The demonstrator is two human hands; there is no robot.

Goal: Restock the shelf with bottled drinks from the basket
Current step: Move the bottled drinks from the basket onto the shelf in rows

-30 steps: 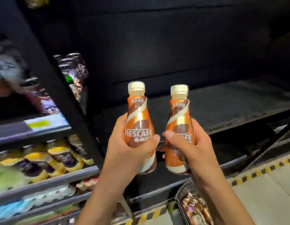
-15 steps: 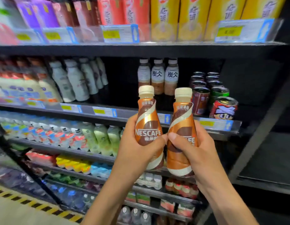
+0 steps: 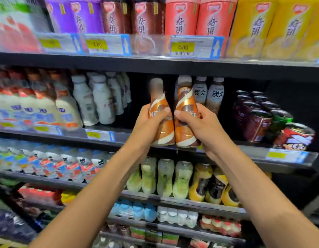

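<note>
Between white bottles (image 3: pixel 103 101) and cans (image 3: pixel 257 122), a dark gap is seen; two coffee bottles (image 3: pixel 160 126) are gripped by left hand (image 3: pixel 148 122) and right hand (image 3: pixel 199 124) at the shelf edge (image 3: pixel 253 153).

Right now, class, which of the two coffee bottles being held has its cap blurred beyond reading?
The coffee bottle in the left hand: that bottle has a smeared cap, while the right hand's bottle shows its pale cap clearly.

Setting: retail shop, drinks aisle. Black tiered metal shelving (image 3: pixel 155 64) carries rows of identical stock: tall colour-coded drink cartons (image 3: pixel 180 17), white plastic bottles (image 3: pixel 103 102), dark cans (image 3: pixel 257 126). Shelf edges hold yellow price labels (image 3: pixel 183 47) reading 4.00, with barcodes.
</note>
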